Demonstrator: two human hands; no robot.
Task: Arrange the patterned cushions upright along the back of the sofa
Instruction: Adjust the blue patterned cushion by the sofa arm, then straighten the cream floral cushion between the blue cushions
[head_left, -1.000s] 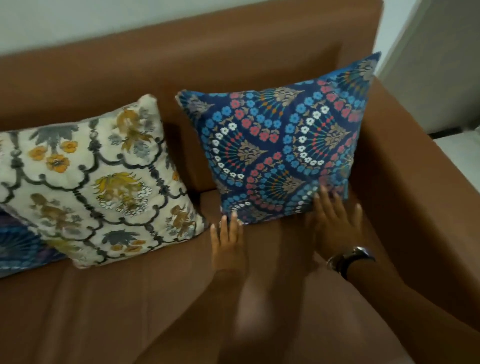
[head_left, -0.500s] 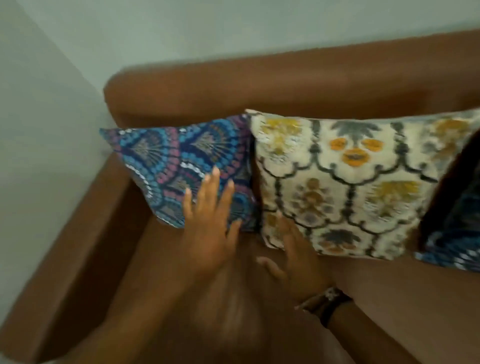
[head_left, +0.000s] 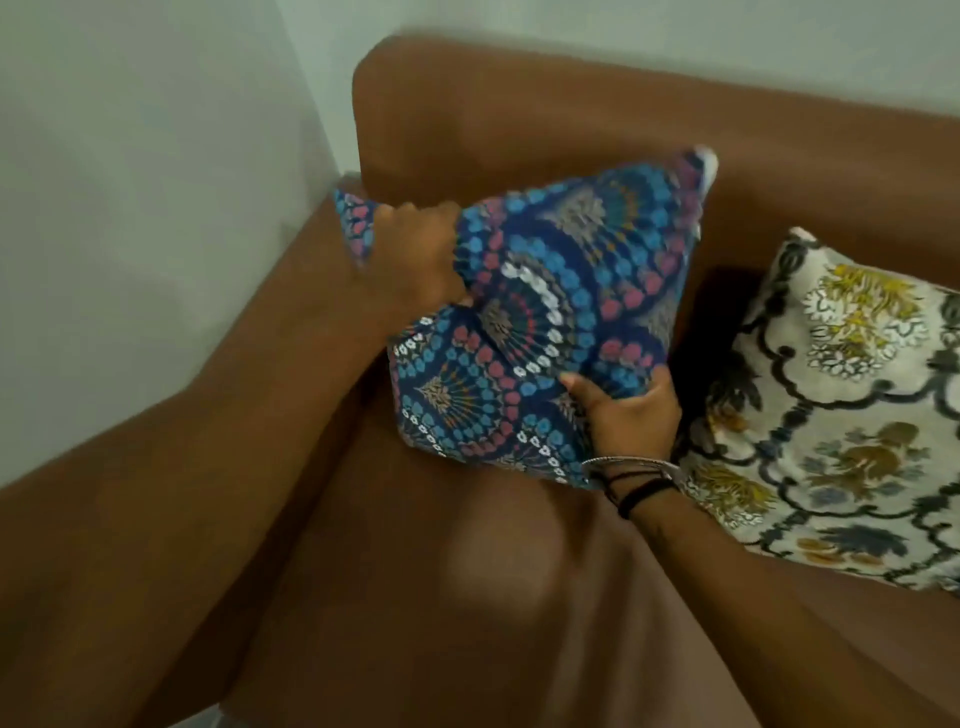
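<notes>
Blue fan-print cushion (head_left: 545, 312) tilted at the sofa's (head_left: 519, 114) far left corner. Left hand (head_left: 421, 260) bunches its upper left edge; right hand (head_left: 626, 415) clamps the near lower corner. Looks light, soft, squashy; hold opposite edges. Cream floral cushion (head_left: 841, 405) leans right.

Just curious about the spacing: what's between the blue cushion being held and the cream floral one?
Head view: only a dark, shadowed gap of brown sofa separates blue cushion and cream cushion; the right hand borders it.
</notes>
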